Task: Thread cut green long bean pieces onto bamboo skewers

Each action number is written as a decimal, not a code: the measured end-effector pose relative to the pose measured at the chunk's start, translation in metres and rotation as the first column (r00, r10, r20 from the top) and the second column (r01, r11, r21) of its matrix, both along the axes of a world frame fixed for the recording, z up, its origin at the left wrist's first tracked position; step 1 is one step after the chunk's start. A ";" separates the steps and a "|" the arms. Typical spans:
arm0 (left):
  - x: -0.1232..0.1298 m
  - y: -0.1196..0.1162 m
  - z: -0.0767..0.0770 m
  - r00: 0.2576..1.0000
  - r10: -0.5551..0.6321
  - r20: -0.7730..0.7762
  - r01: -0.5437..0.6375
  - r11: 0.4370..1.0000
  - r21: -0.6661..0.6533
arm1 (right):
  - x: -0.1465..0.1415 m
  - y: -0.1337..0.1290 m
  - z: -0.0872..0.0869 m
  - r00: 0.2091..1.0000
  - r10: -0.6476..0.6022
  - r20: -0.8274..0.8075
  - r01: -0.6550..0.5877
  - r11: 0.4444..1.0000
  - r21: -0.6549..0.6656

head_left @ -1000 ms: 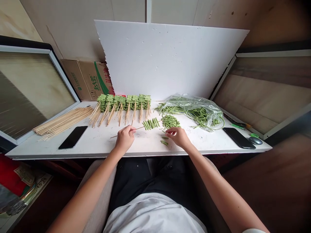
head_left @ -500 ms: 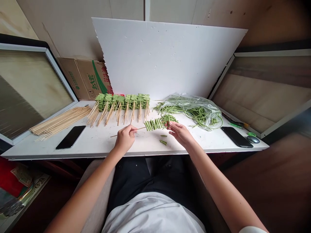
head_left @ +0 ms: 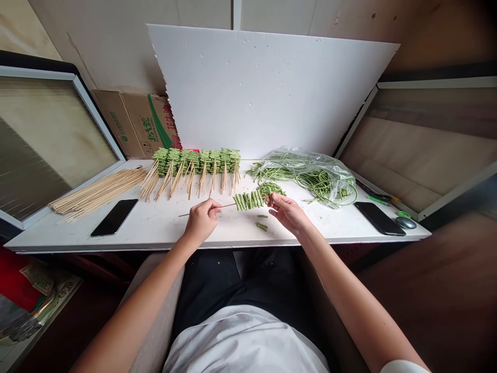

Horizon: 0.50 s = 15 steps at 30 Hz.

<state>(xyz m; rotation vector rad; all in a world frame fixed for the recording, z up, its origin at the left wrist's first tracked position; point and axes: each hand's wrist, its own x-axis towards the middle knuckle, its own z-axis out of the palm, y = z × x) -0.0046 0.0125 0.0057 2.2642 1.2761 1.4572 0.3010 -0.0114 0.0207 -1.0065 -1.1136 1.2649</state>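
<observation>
My left hand (head_left: 203,219) is closed around a thin wooden skewer (head_left: 229,205), whose blunt end sticks out to the left. Several short green bean pieces (head_left: 248,200) sit side by side on the skewer, crosswise to it. At the skewer's right end, my right hand (head_left: 287,211) pinches a bean piece (head_left: 271,198) between thumb and fingertips. Behind the right fingers lies a pile of cut bean pieces (head_left: 267,188). A few loose pieces (head_left: 262,226) rest on the white table (head_left: 233,233) below the skewer.
Stacked bean skewers (head_left: 198,161) stand at the back left, beside bare skewers (head_left: 97,191) and a phone (head_left: 115,217). Long beans in a plastic bag (head_left: 318,176) lie at the back right. Another phone (head_left: 378,218) and a round grey object (head_left: 406,223) are at the right.
The skewer and both hands have shifted very slightly right in the view. My right fingers remain at the skewer's right end with a bean piece.
</observation>
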 end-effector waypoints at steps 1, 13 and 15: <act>0.000 0.000 0.000 1.000 -0.002 0.005 0.002 1.000 -0.004 | 0.000 0.000 0.000 1.000 0.007 -0.005 -0.007 1.000 -0.006; -0.003 0.002 -0.004 1.000 0.007 -0.001 -0.008 0.999 -0.032 | -0.002 -0.003 0.002 0.990 0.096 -0.102 -0.100 0.994 -0.040; -0.003 0.003 -0.005 1.000 0.007 -0.005 -0.007 1.000 -0.026 | -0.002 -0.003 0.002 0.990 0.094 -0.106 -0.098 0.995 -0.035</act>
